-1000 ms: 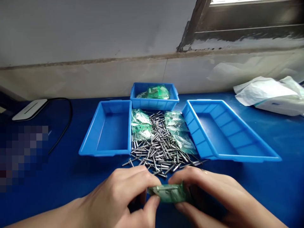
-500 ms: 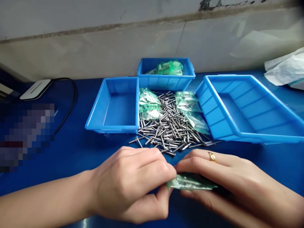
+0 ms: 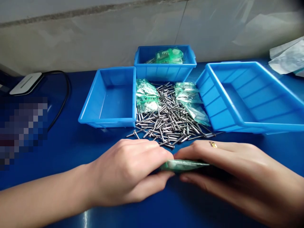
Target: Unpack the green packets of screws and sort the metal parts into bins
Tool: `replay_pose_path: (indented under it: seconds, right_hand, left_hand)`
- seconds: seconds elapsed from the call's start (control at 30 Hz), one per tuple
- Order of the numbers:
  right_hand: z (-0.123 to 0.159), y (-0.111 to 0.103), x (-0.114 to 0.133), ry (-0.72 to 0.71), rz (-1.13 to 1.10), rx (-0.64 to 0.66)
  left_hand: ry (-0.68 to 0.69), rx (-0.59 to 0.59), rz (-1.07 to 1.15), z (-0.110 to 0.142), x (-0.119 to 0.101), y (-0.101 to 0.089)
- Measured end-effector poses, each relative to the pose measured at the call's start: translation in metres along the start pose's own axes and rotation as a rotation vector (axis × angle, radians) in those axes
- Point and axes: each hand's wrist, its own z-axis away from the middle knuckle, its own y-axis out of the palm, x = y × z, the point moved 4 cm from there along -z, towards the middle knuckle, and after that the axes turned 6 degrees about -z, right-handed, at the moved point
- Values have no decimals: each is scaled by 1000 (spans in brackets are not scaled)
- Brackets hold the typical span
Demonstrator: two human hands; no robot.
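Note:
My left hand (image 3: 135,167) is closed on the left end of a small green plastic bag (image 3: 184,165), pinching it between thumb and curled fingers. The bag is seen nearly edge-on, so its contents are hidden. From the other side my right hand (image 3: 228,164), with a gold ring, holds the bag's right part, fingers over it and thumb below. Just beyond both hands lies a heap of loose metal screws (image 3: 169,118). One filled green bag (image 3: 147,96) rests at the heap's left edge, and several flat green bags (image 3: 191,101) lie at its right.
Blue bins stand around the heap: a left bin (image 3: 108,121), a back bin (image 3: 163,72) holding green bags, and a large right bin (image 3: 237,110). A white device (image 3: 26,84) with a black cable (image 3: 67,91) lies far left. White sheets (image 3: 288,57) sit at the right by the wall.
The view has shifted, so bins and screws appear higher. My hands stay on the bag, which has tilted flatter and shows a thinner edge. My left fingers have moved slightly along it.

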Motion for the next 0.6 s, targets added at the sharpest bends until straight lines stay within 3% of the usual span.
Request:
replay_pose_path:
  seconds: [0.27,0.6]
  right_hand:
    - [-15,-12,7,28,-138,-12]
    - [-10,-10,8,-55,-195,102]
  left_hand:
    - [-63,15,79,-4,3,-5]
    - [-25,22,26,-6,0,-6]
